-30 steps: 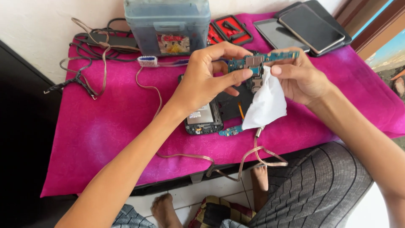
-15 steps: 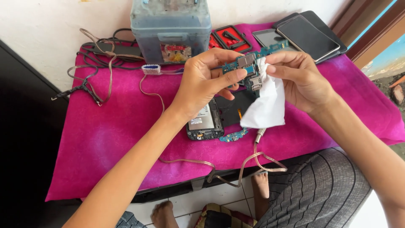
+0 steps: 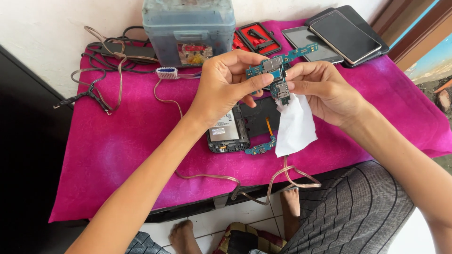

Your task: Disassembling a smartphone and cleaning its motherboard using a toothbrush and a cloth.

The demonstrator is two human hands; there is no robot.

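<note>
A home phone-repair spot: a low table under a pink cloth [image 3: 117,141], with phones [image 3: 343,35], cables [image 3: 103,61] and a tool case [image 3: 258,38].

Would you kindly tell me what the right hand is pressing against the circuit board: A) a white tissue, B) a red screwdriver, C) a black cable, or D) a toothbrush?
A: the right hand pinches a white tissue against the lower end of the circuit board, which the left hand steadies; the tissue hangs down over the pink cloth.
</note>
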